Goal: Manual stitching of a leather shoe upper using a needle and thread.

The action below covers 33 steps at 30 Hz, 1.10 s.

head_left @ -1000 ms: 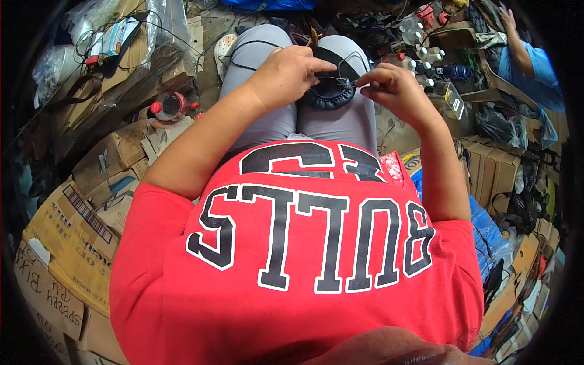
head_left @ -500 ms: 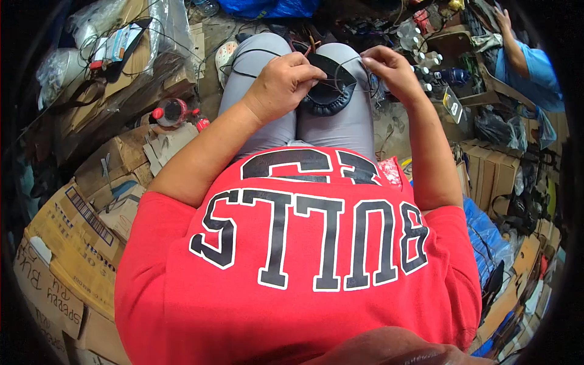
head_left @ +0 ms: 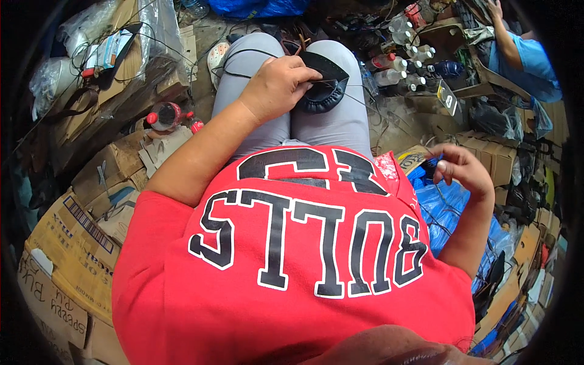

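On my thighs lies a black leather shoe upper (head_left: 320,104), with a gathered, puckered rim at its near edge and a flat pointed flap above it. My left hand (head_left: 275,84) is closed at its left side, thumb and forefinger pinching the leather and a dark thread. That thread runs off rightward from the piece over my right thigh. Out to the right, beside my shirt and above a blue plastic bag, my right hand (head_left: 460,168) is closed in a pinch, with thin thread showing at its fingertips. Any needle is too small to see.
Several bottles (head_left: 390,77) stand beyond my right knee. Cardboard (head_left: 67,243) is piled at my left, near a cola bottle (head_left: 164,116). A blue plastic bag (head_left: 447,207) lies at my right. Another person's arm (head_left: 510,45) shows at the far right.
My right hand has swung away from the shoe upper, out to the right and toward me, drawing thread. My left hand has stayed on the leather.
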{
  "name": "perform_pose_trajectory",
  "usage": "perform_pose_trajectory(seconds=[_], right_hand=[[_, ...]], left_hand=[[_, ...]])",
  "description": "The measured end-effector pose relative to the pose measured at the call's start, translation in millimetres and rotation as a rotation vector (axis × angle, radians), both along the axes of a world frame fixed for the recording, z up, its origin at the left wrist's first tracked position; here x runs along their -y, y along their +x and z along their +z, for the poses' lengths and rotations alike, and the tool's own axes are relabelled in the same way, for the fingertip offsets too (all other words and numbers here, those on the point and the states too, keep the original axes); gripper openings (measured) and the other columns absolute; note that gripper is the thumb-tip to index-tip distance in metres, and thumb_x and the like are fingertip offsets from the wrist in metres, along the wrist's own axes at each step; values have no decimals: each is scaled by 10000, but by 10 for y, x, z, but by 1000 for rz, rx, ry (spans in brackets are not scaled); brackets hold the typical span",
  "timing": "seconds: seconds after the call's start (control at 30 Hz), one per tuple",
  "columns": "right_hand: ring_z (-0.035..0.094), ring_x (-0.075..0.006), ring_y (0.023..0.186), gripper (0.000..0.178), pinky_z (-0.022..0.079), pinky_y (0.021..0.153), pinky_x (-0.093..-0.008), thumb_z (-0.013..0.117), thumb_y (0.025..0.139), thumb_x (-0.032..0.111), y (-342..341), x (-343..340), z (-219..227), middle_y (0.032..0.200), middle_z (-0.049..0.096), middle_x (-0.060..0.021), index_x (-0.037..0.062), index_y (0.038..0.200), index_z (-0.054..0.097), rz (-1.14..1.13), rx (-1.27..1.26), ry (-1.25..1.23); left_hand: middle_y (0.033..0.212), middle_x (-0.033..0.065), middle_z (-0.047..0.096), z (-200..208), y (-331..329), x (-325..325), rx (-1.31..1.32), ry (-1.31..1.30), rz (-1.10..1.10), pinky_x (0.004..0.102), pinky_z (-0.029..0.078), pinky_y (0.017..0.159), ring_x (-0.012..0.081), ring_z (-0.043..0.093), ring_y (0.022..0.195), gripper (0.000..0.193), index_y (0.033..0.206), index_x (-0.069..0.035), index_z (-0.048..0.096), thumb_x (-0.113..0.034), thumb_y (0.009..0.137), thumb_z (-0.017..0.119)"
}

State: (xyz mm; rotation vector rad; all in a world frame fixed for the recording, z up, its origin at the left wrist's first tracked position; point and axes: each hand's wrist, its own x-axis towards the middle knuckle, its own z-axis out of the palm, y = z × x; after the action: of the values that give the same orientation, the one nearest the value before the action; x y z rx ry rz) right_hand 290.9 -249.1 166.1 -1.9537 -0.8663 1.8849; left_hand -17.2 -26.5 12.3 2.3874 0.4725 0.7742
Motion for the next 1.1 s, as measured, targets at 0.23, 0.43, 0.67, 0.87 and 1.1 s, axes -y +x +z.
perform_pose_trajectory(seconds=[0.23,0.43,0.67,0.87,1.1], right_hand=[[568,-189,890,231,436,767,-324,680,801,248,321,315,-547,877,616,-11,55,927,669,-68,830,454],[558,-243,903,151,396,788,-365,703,731,246,-681,-1015,-310,914,615,-39,149,845,680,482,1551,1127],[592,-220,791,110,446,714,-342,695,731,128,-889,-1394,-765,830,610,-75,74,822,667,585,710,875],[567,-166,657,244,463,618,-284,673,714,12,-974,-1079,-951,749,551,-58,111,937,689,325,534,839],[528,-146,626,248,439,589,-274,659,740,26,-1100,-782,-1137,746,549,-48,114,970,681,186,528,868]], left_hand=[[761,58,580,-30,98,24,-92,48,9,376,434,689,264,583,744,103,829,-91,621,-89,729,645],[782,44,580,-29,25,31,-184,74,-18,378,409,720,249,570,822,73,807,-95,605,-74,738,621],[785,33,578,157,-179,25,-209,99,28,366,364,764,225,555,853,88,824,-105,615,-65,746,618],[787,22,582,249,-334,-25,-161,-87,86,366,356,756,213,543,821,164,899,-162,670,-94,751,648],[737,-2,554,253,-285,199,-296,-67,-5,364,318,779,199,518,831,146,870,-180,698,-133,731,688]])
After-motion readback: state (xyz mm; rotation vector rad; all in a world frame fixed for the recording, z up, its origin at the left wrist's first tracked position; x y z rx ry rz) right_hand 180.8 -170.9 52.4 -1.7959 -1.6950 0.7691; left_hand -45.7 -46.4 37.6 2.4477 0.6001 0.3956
